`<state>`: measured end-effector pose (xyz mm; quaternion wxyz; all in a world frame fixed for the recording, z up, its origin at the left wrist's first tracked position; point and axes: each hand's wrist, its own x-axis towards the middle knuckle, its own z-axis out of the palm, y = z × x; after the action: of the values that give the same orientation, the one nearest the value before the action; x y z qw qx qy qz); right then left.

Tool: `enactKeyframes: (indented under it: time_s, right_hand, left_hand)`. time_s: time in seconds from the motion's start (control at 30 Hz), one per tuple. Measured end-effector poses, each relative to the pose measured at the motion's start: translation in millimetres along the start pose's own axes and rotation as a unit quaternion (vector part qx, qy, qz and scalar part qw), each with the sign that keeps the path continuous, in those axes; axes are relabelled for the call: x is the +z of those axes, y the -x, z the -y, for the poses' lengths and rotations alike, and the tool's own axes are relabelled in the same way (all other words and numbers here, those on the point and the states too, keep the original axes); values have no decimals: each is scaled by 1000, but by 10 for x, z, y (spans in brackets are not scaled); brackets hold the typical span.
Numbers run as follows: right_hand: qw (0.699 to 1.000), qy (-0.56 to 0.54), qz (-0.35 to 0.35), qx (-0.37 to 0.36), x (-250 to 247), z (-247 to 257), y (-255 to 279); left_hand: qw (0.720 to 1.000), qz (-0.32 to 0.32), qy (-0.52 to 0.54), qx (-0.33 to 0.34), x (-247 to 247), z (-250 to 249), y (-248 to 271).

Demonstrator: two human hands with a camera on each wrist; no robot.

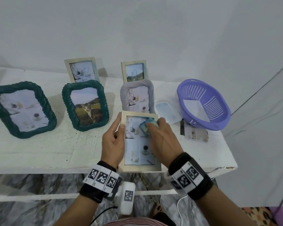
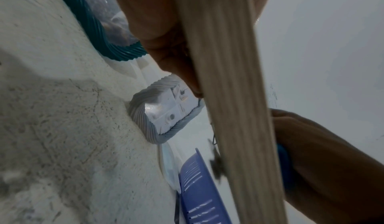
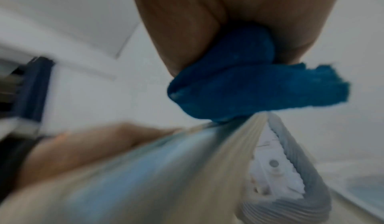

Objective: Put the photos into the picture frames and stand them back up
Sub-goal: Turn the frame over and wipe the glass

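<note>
A pale wooden picture frame (image 1: pixel 139 168) with a photo behind its glass is held over the table's front edge. My left hand (image 1: pixel 114 137) grips its left side, thumb on the front; the frame's edge (image 2: pixel 234 96) fills the left wrist view. My right hand (image 1: pixel 162 137) holds a folded blue cloth (image 1: pixel 148 127) and presses it on the upper part of the glass. The right wrist view shows the blue cloth (image 3: pixel 249 86) pinched in the fingers, touching the blurred frame (image 3: pixel 166 170).
Standing on the white table (image 1: pixel 39 149): two green rope frames (image 1: pixel 23 110) (image 1: pixel 85 105), a grey rope frame (image 1: pixel 137 97), two small pale frames (image 1: pixel 82 69) (image 1: pixel 134 71) behind. At right lie a clear lid (image 1: pixel 167 110), a purple basket (image 1: pixel 203 103) and loose photos (image 1: pixel 194 132).
</note>
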<state>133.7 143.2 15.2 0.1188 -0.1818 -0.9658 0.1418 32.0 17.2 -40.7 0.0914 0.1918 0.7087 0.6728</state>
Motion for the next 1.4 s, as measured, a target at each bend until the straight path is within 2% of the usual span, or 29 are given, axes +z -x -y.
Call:
enactKeyframes:
  time_s: [0.1, 0.2, 0.33, 0.43, 0.5, 0.7, 0.97, 1.1, 1.2, 1.27, 1.4]
  right_hand:
    - [991, -131, -33, 7, -156, -163, -196]
    - [974, -224, -25, 13, -355, -341, -325]
    - [952, -297, -69, 41, -555, -545, -491]
    - [957, -259, -104, 85, -604, -710, -673]
    - [967, -203, -96, 118, -577, -786, -807]
    - [985, -58, -9, 161, -315, -955, -1213]
    - [974, -5, 102, 203, 303, -1172, -1431]
    - [968, 21, 113, 224, 488, -1250, -1375]
    - [975, 32, 86, 202, 442, -1236, -1279]
    - [984, 16, 32, 176, 374, -1178, -1147]
    - [982, -105, -81, 131, 275, -883, -776]
  left_hand:
    - [1000, -8, 8, -3, 16, -14, 19]
    - [1000, -12, 17, -2, 10, -17, -16]
    - [1000, -1, 27, -15, -18, 29, -52]
    - [998, 13, 43, -33, -46, 117, -68]
    - [998, 16, 43, -40, -51, 132, -73]
    - [998, 16, 50, -31, -63, 146, -127]
    - [998, -4, 54, -34, -61, 65, -227]
    - [998, -11, 56, -35, -51, 29, -264]
    - [998, -10, 53, -34, -48, 5, -273]
    - [998, -13, 56, -31, -38, -9, -274]
    - [997, -30, 66, -36, -7, -59, -293]
